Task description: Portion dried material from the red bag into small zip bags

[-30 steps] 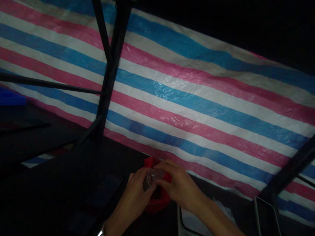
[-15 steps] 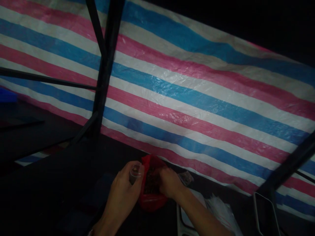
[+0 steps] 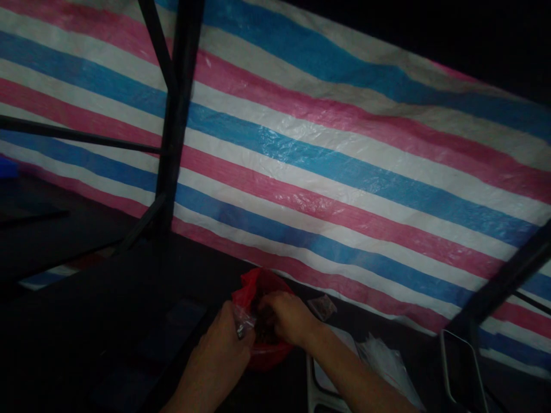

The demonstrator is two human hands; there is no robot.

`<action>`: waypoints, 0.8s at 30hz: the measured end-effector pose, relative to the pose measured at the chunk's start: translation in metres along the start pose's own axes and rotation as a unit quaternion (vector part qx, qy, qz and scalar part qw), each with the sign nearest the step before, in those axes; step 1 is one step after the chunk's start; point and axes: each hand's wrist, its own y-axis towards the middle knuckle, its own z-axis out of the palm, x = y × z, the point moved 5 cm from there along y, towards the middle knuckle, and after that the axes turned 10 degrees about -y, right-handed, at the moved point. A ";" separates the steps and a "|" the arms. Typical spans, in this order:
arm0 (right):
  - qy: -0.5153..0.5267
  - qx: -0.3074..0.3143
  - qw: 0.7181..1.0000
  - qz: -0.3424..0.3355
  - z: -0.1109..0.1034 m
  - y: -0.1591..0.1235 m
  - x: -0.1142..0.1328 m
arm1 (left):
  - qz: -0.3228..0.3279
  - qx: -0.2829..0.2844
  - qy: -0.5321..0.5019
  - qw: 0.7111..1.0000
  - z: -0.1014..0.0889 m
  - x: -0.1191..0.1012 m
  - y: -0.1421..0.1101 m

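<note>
My left hand [image 3: 219,350] is closed on a small clear plastic bag [image 3: 243,321], held at the left rim of an open red plastic bag [image 3: 269,357]. Dark small pieces [image 3: 264,331] fill the red bag; the dim light hides their kind. My right hand [image 3: 286,316] reaches into it from the right, its fingers bent together among the pieces. Whatever those fingers grip cannot be made out.
Right of the red bag lie a small clear packet [image 3: 322,307], a pale flat device like a scale [image 3: 316,390] under my forearm, and loose clear bags [image 3: 390,364]. A phone [image 3: 462,367] leans farther right. Dark metal posts [image 3: 172,137] stand before a striped tarp [image 3: 327,149].
My left hand has turned and lowered slightly, and the clear bag now tips toward the red bag. My right hand has shifted a little left, its fingers more visible. The view has moved slightly.
</note>
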 end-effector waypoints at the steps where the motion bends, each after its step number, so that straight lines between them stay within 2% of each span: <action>1: 0.028 0.003 1.000 -0.003 0.003 0.001 -0.002 | 0.000 0.010 -0.006 1.000 0.004 0.003 0.000; 4: 0.116 0.012 0.993 -0.006 0.013 0.002 -0.007 | 0.006 0.021 -0.030 0.999 0.009 0.006 0.003; 9: 0.246 -0.020 0.969 0.019 0.023 -0.001 -0.017 | 0.001 0.004 -0.059 0.998 0.001 0.000 0.012; 12: 0.307 -0.055 0.950 0.030 0.019 -0.005 -0.026 | 0.021 -0.011 -0.063 0.998 -0.004 -0.003 0.013; 16: 0.374 -0.101 0.922 0.022 0.004 -0.016 -0.033 | 0.082 -0.020 -0.040 0.996 -0.007 -0.012 0.008; 20: 0.405 -0.124 0.906 -0.007 -0.017 -0.029 -0.017 | 0.133 0.007 -0.004 0.991 -0.004 -0.026 0.001; 22: 0.405 -0.124 0.906 -0.024 -0.026 -0.035 -0.001 | 0.141 0.022 0.009 0.990 -0.002 -0.030 -0.001; 24: 0.375 -0.131 0.917 -0.037 -0.034 -0.040 0.015 | 0.147 0.031 0.018 0.988 0.001 -0.031 -0.002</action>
